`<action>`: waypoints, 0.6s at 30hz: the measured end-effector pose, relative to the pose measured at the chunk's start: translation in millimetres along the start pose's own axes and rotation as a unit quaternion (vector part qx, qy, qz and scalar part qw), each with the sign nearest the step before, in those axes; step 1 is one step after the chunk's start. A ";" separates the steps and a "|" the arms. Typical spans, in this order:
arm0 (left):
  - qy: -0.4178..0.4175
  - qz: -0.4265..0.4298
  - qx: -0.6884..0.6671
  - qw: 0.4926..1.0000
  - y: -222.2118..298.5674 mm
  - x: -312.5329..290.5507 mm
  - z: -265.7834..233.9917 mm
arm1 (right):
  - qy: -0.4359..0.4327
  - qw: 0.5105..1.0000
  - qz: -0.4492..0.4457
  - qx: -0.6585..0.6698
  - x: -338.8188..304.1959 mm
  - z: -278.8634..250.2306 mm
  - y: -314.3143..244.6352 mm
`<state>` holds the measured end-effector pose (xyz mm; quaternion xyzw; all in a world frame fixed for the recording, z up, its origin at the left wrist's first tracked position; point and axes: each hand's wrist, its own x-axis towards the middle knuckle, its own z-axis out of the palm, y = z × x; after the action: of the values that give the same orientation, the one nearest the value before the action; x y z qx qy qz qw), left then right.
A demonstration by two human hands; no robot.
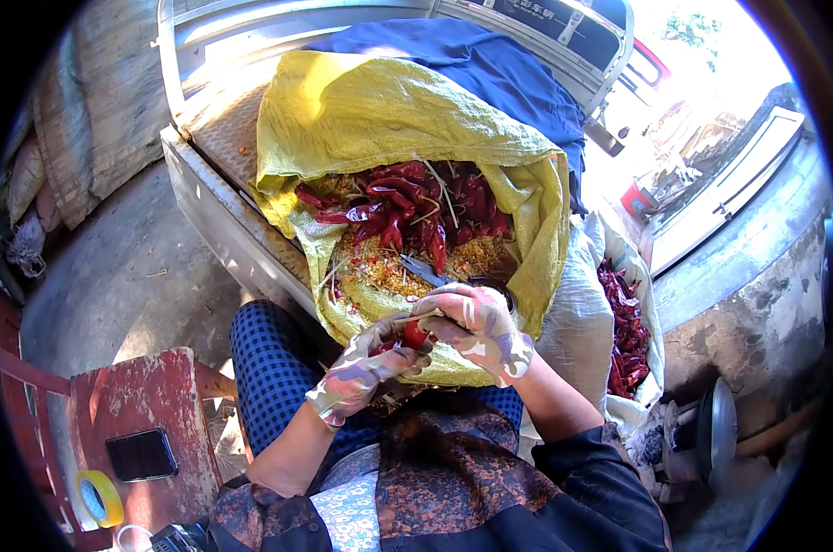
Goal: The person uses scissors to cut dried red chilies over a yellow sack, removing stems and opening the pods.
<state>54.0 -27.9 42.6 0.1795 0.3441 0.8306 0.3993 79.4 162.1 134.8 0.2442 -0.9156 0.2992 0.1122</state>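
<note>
My gloved left hand [366, 368] is closed around dried red chili peppers [418, 335] over my lap. My right hand [476, 329], also gloved, meets it there, its fingers pinched at a pale chili stem [423, 316]. Just beyond the right hand, scissors [423, 270] point away to the upper left. Their dark handles are partly covered by that hand, so I cannot tell whether it also holds them. In front lies an opened yellow woven sack [370, 110], with a heap of dried red chilies [407, 198] and many loose yellow seeds [379, 267] on it.
The sack rests on a metal cart bed [223, 138] with a blue cloth [453, 55] behind. A white sack of chilies [623, 331] stands at right. At lower left, a worn red chair [140, 386] carries a phone [141, 455] and yellow tape [100, 498].
</note>
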 end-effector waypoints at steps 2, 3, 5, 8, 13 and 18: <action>0.024 -0.015 0.124 0.992 1.5 -1.3 -1.1 | -0.013 0.999 -0.044 0.023 4.4 -1.8 -3.9; 0.024 0.001 0.148 0.989 1.5 -2.5 -1.3 | -0.033 0.998 -0.014 0.053 4.6 -2.9 -4.0; 0.021 0.010 0.168 0.986 2.4 -3.3 -3.8 | -0.043 0.989 0.051 0.129 3.1 -2.4 0.2; 0.032 -0.015 0.159 0.987 14.0 -9.8 -10.4 | -0.030 0.994 0.047 0.097 4.7 0.0 -6.1; -0.008 -0.064 -0.151 0.986 -2.5 2.7 -7.1 | 0.075 0.959 0.062 0.265 4.0 27.4 1.9; 0.007 -0.031 -0.176 0.984 -9.0 6.7 -1.7 | 0.085 0.956 0.146 0.242 -2.2 34.6 3.2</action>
<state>53.8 -19.4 35.2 0.0896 0.2006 0.8665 0.4482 77.6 144.4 104.9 0.1017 -0.8286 0.5443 0.0825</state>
